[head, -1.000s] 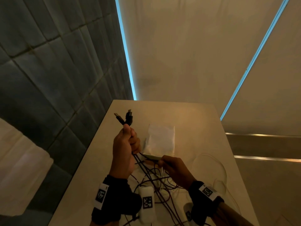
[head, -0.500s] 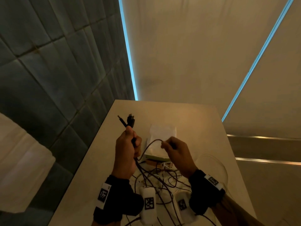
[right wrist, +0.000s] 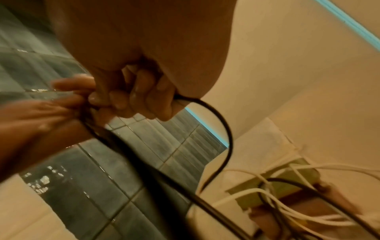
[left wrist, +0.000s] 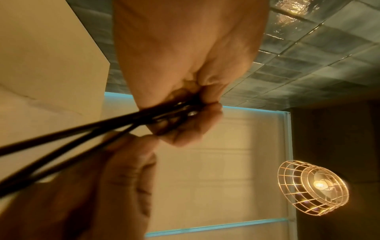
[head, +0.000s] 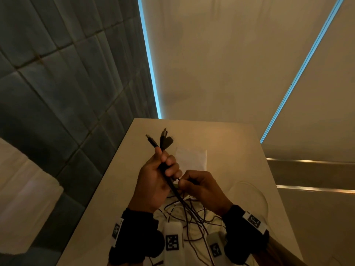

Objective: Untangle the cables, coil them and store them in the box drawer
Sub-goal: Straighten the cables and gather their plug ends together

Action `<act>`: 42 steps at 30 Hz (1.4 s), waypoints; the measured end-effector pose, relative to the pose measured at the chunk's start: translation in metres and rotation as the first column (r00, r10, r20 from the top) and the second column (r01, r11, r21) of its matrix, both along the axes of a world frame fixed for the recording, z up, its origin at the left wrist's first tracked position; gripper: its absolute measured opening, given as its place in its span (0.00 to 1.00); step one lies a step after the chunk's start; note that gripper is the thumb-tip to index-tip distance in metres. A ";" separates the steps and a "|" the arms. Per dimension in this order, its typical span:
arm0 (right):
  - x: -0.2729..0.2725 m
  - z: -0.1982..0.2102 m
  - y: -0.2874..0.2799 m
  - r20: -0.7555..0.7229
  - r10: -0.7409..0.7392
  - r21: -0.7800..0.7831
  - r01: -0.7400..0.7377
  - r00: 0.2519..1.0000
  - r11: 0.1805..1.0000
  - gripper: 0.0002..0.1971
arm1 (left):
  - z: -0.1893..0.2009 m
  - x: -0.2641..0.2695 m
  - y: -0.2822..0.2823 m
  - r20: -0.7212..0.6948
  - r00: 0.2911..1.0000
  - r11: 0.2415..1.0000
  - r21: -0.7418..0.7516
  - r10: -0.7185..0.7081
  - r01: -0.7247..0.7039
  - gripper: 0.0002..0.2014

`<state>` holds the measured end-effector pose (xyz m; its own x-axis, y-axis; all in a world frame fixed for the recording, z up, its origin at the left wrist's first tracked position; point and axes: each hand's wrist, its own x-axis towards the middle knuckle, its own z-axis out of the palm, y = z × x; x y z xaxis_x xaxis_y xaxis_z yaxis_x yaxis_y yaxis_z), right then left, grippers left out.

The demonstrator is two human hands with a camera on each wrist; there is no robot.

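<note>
My left hand (head: 163, 169) is raised over the table and grips a bundle of black cables (head: 172, 187), their plug ends (head: 159, 140) sticking up past my thumb. In the left wrist view the black cables (left wrist: 82, 129) run out of my curled left fingers (left wrist: 191, 123). Right beside it, my right hand (head: 192, 183) holds a loop of black cable (right wrist: 224, 129) in its curled fingers (right wrist: 144, 100). Below both hands lies a tangle of black and white cables (head: 192, 214). A pale box (head: 192, 157) lies flat behind the hands, its drawer side hidden; the right wrist view shows the box (right wrist: 273, 186) under white cables (right wrist: 308, 214).
The beige table (head: 230, 143) is narrow, with its left edge close to a grey tiled wall (head: 57, 93). A thin white cable (head: 257, 191) loops across the table on the right. A wire-cage lamp (left wrist: 312, 188) glows in the left wrist view.
My right hand lifted a loop of black cable from the tangle and brought it up against my left hand. The left hand stayed raised with the plug ends.
</note>
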<state>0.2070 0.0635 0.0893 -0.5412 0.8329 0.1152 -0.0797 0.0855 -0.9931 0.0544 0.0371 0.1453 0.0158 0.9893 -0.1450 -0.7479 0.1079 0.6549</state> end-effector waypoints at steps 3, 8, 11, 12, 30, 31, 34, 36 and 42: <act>0.006 -0.018 -0.002 0.040 0.032 -0.040 -0.030 0.999 0.999 0.11 | 0.000 -0.007 0.004 0.046 0.999 0.996 0.092 -0.008 0.004 0.20; 0.005 -0.041 -0.003 0.046 0.042 -0.134 -0.036 0.998 0.990 0.13 | -0.004 -0.011 0.003 0.055 0.998 0.996 0.081 0.036 -0.040 0.20; 0.001 -0.054 -0.004 0.021 0.046 -0.165 -0.042 0.999 0.985 0.14 | -0.004 -0.015 0.003 0.039 0.997 0.995 0.064 0.073 -0.076 0.20; -0.001 -0.060 -0.004 0.032 0.043 -0.169 -0.037 0.999 0.985 0.14 | -0.003 -0.017 0.002 0.027 0.996 0.994 0.061 0.087 -0.088 0.20; -0.020 -0.061 0.001 0.074 -0.240 -0.265 0.251 0.968 0.931 0.11 | 0.006 -0.040 -0.008 -0.256 0.940 0.974 0.049 0.225 -0.220 0.19; -0.022 -0.043 0.004 0.042 -0.254 -0.265 0.256 0.966 0.930 0.11 | 0.004 -0.039 -0.008 -0.308 0.925 0.974 0.033 0.223 -0.224 0.19; -0.029 0.002 0.008 -0.016 -0.254 -0.104 0.251 0.967 0.962 0.13 | -0.001 -0.034 -0.009 -0.434 0.876 0.971 -0.014 0.209 -0.239 0.18; -0.035 0.026 0.006 -0.033 -0.204 0.019 0.204 0.978 0.979 0.13 | -0.004 -0.029 -0.009 -0.510 0.834 0.965 -0.027 0.211 -0.260 0.18; -0.045 0.052 -0.009 -0.095 0.003 -0.091 -0.012 0.995 0.996 0.23 | -0.006 -0.016 -0.004 -0.493 0.807 0.931 0.023 0.326 -0.363 0.19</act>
<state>0.1622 0.0543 0.1413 -0.5379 0.8382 0.0898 -0.1741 -0.0063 -0.9847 0.0385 0.0331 0.1396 -0.4143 0.9033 -0.1116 -0.3370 -0.0383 0.9407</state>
